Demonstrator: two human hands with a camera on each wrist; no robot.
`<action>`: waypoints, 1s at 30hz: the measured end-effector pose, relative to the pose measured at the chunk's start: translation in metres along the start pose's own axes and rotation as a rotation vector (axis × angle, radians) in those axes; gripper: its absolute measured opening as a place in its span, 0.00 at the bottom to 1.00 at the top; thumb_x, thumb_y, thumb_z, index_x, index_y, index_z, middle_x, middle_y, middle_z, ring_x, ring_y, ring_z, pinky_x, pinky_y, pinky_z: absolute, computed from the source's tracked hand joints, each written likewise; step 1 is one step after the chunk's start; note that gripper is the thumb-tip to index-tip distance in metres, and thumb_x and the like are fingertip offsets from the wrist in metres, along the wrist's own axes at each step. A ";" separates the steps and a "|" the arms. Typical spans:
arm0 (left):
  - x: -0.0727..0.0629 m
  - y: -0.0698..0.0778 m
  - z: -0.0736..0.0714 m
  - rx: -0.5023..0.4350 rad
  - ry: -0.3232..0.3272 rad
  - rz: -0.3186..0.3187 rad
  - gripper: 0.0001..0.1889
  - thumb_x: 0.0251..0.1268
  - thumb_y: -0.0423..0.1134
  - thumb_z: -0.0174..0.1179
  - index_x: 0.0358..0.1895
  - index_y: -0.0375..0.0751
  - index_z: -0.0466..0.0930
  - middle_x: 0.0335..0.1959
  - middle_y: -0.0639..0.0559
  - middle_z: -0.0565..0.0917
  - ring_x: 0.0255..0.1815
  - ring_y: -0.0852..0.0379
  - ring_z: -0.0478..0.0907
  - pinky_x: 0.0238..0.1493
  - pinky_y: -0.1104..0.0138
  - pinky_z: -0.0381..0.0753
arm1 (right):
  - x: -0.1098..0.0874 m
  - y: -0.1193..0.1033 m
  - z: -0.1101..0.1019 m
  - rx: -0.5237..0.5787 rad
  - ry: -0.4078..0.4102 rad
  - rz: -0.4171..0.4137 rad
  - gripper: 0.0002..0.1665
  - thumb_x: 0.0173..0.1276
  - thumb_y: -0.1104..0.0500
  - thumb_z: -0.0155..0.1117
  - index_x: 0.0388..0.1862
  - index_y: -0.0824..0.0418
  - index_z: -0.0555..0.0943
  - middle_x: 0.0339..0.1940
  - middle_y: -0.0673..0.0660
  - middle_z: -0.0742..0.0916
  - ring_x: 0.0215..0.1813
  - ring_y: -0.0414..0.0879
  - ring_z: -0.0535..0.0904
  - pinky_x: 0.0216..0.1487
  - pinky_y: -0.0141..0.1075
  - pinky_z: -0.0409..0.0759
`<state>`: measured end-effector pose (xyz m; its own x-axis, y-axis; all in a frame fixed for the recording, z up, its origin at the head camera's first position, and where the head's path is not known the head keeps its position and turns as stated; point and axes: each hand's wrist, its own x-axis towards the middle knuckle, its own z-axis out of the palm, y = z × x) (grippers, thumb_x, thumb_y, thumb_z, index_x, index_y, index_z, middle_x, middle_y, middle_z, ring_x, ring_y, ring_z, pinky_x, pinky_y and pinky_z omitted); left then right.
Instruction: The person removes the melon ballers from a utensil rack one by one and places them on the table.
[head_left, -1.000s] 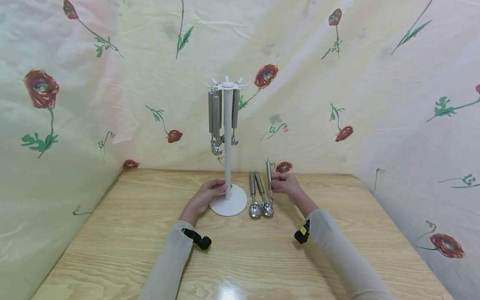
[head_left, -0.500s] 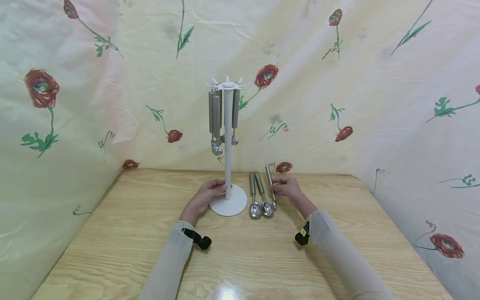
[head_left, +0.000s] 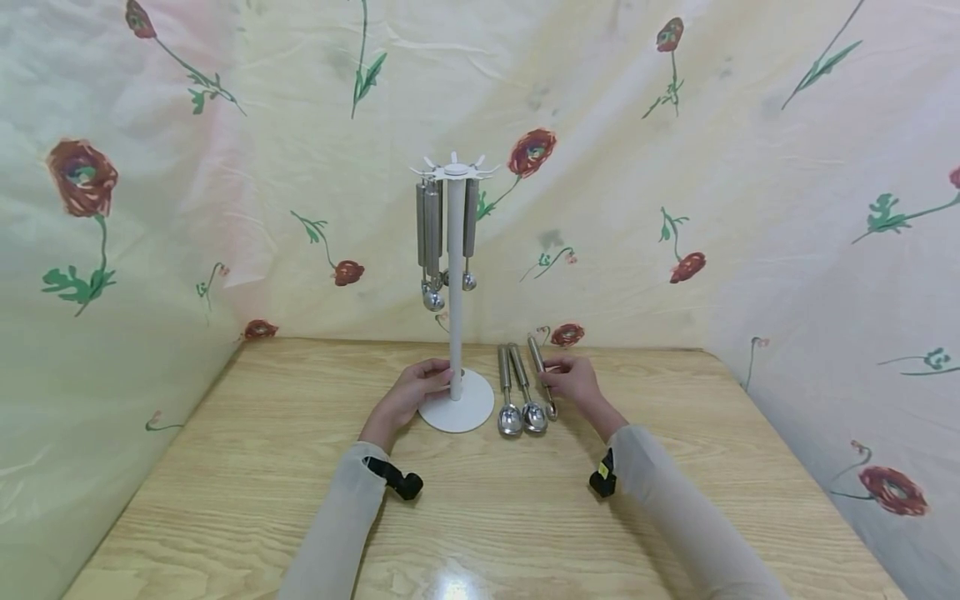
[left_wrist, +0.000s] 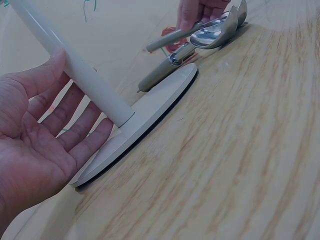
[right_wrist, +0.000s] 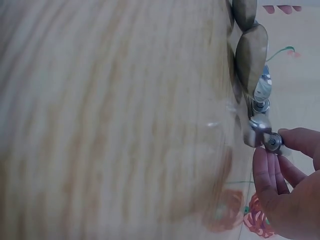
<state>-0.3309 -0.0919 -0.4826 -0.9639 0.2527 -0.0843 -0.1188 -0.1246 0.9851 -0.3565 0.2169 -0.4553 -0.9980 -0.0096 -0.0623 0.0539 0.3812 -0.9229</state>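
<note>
My left hand [head_left: 415, 389] holds a white upright stand low on its post [head_left: 456, 325]. In the left wrist view, the thumb [left_wrist: 47, 72] lies on the near side of the post and the fingers reach behind it. Right of the round base [head_left: 459, 422], my right hand [head_left: 576, 380] pinches the handle of a small steel scoop [head_left: 536, 353], thumb on one side and fingers on the other. Its small bowl [right_wrist: 257, 132] points toward me, low over the table. Two larger steel scoops, the left one [head_left: 510, 420] and the right one [head_left: 534, 417], lie alongside.
Several steel utensils [head_left: 429, 225] hang by their handles from the stand's spoked top [head_left: 455, 171]. A flowered cloth [head_left: 622, 208] rises behind the wood-grain table [head_left: 480, 517] and along both sides. Black cameras are strapped to both wrists.
The right hand has lowered the small scoop beside the two larger ones; its handle has tilted left at the top and its bowl has shifted right. The left hand and stand are unmoved.
</note>
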 end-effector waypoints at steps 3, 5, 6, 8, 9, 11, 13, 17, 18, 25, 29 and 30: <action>0.000 0.000 0.000 -0.001 -0.004 0.001 0.19 0.76 0.35 0.59 0.64 0.31 0.75 0.61 0.40 0.82 0.59 0.54 0.81 0.68 0.55 0.80 | -0.001 0.001 0.002 -0.054 0.010 -0.014 0.19 0.65 0.69 0.70 0.53 0.77 0.81 0.37 0.62 0.88 0.30 0.40 0.82 0.32 0.29 0.86; 0.000 0.000 0.000 -0.008 -0.005 -0.002 0.19 0.76 0.35 0.59 0.64 0.30 0.74 0.61 0.40 0.82 0.58 0.55 0.81 0.68 0.55 0.80 | -0.001 0.002 0.003 -0.087 0.018 -0.019 0.18 0.64 0.69 0.71 0.51 0.76 0.82 0.36 0.62 0.88 0.30 0.39 0.81 0.31 0.28 0.84; 0.000 -0.001 0.000 -0.010 -0.005 -0.002 0.19 0.76 0.35 0.59 0.64 0.30 0.74 0.61 0.40 0.82 0.58 0.55 0.81 0.68 0.55 0.80 | -0.001 0.003 0.003 -0.103 0.019 -0.025 0.17 0.64 0.69 0.71 0.51 0.76 0.82 0.35 0.62 0.88 0.30 0.40 0.81 0.31 0.28 0.84; 0.000 -0.001 0.000 -0.011 -0.005 -0.001 0.19 0.76 0.35 0.59 0.64 0.30 0.74 0.61 0.40 0.82 0.58 0.55 0.81 0.68 0.55 0.80 | 0.000 0.005 0.005 -0.131 0.026 -0.033 0.17 0.64 0.69 0.71 0.50 0.76 0.83 0.35 0.62 0.88 0.29 0.39 0.81 0.30 0.27 0.84; 0.000 -0.001 0.000 -0.013 -0.003 -0.003 0.19 0.76 0.35 0.59 0.64 0.30 0.75 0.61 0.40 0.82 0.58 0.55 0.81 0.68 0.55 0.80 | 0.000 0.006 0.005 -0.144 0.030 -0.038 0.16 0.64 0.69 0.71 0.49 0.76 0.83 0.35 0.62 0.88 0.29 0.39 0.81 0.30 0.27 0.83; 0.000 -0.001 -0.001 -0.010 -0.001 -0.002 0.19 0.76 0.35 0.59 0.64 0.30 0.75 0.61 0.40 0.81 0.58 0.54 0.81 0.68 0.55 0.80 | 0.001 0.007 0.006 -0.154 0.044 -0.035 0.16 0.63 0.68 0.71 0.48 0.76 0.84 0.34 0.62 0.88 0.27 0.39 0.80 0.29 0.26 0.83; 0.000 0.000 -0.001 -0.006 -0.003 0.001 0.19 0.76 0.35 0.58 0.64 0.31 0.74 0.61 0.40 0.81 0.59 0.53 0.81 0.68 0.55 0.79 | 0.002 0.007 0.007 -0.160 0.056 -0.032 0.16 0.63 0.68 0.71 0.48 0.76 0.84 0.34 0.62 0.88 0.27 0.39 0.80 0.29 0.26 0.82; 0.000 0.000 -0.001 -0.001 -0.010 0.008 0.20 0.77 0.35 0.57 0.66 0.31 0.73 0.63 0.39 0.79 0.61 0.52 0.80 0.69 0.54 0.79 | 0.003 0.006 0.009 -0.166 0.073 -0.023 0.15 0.62 0.69 0.71 0.47 0.75 0.84 0.36 0.66 0.89 0.26 0.39 0.81 0.28 0.27 0.82; 0.000 0.000 -0.002 0.002 -0.014 0.009 0.20 0.77 0.35 0.57 0.67 0.32 0.73 0.64 0.38 0.79 0.61 0.52 0.80 0.69 0.54 0.79 | 0.003 0.005 0.010 -0.170 0.074 -0.020 0.15 0.63 0.69 0.70 0.47 0.75 0.83 0.37 0.67 0.89 0.26 0.39 0.81 0.28 0.27 0.82; 0.000 0.000 -0.002 0.017 -0.038 0.007 0.22 0.78 0.36 0.57 0.69 0.32 0.72 0.66 0.38 0.77 0.62 0.52 0.79 0.70 0.54 0.78 | 0.003 0.006 0.011 -0.210 0.080 -0.014 0.15 0.63 0.66 0.71 0.47 0.74 0.84 0.41 0.68 0.89 0.30 0.41 0.82 0.30 0.28 0.81; -0.002 0.002 -0.003 0.025 -0.065 0.021 0.22 0.79 0.37 0.55 0.70 0.31 0.70 0.66 0.38 0.78 0.62 0.52 0.79 0.71 0.52 0.76 | 0.002 0.004 0.010 -0.212 0.076 -0.016 0.15 0.63 0.66 0.71 0.46 0.74 0.84 0.42 0.69 0.89 0.32 0.43 0.83 0.30 0.29 0.82; -0.002 0.002 -0.003 0.027 -0.072 0.025 0.23 0.79 0.37 0.54 0.71 0.31 0.69 0.66 0.38 0.78 0.62 0.52 0.79 0.72 0.51 0.75 | 0.002 0.004 0.010 -0.213 0.073 -0.016 0.15 0.64 0.66 0.71 0.47 0.74 0.84 0.42 0.69 0.89 0.32 0.44 0.83 0.30 0.29 0.82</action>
<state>-0.3297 -0.0953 -0.4805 -0.9467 0.3184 -0.0490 -0.0871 -0.1066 0.9905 -0.3582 0.2091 -0.4633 -0.9988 0.0466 -0.0131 0.0373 0.5685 -0.8218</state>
